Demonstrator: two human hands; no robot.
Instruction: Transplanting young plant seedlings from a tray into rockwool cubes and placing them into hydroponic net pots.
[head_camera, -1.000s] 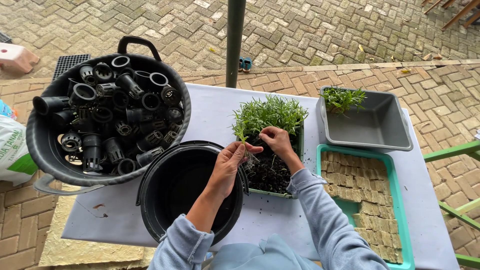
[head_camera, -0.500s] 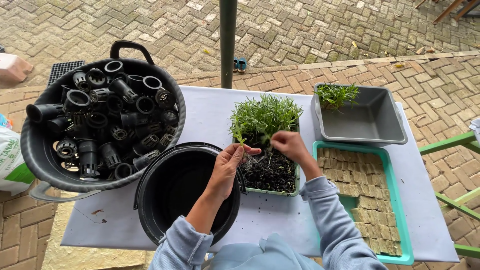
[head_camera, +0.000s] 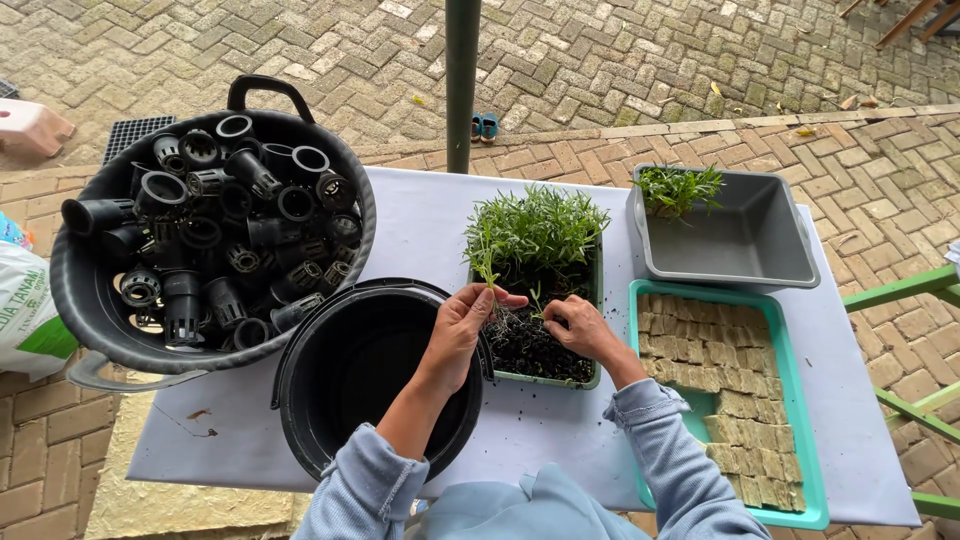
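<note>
Left hand (head_camera: 462, 330): fingers pinched on one seedling (head_camera: 487, 272), lifted just above the green seedling tray (head_camera: 595, 378) at table centre. Right hand (head_camera: 578, 328): fingers curled together into the dark soil (head_camera: 530, 350) beside it, apparently teasing out another stem; what it holds, cannot tell. Handling note: best to grip low at the base and ease the roots free, judged from the fine stems.
Count: seedling tray, one; black empty bucket (head_camera: 330, 420), one; black tub (head_camera: 85, 300) of net pots (head_camera: 210, 230), one, pots too many to count; grey bin (head_camera: 770, 265), one, with one seedling clump (head_camera: 678, 188); teal tray (head_camera: 640, 330) of cubes, one.
</note>
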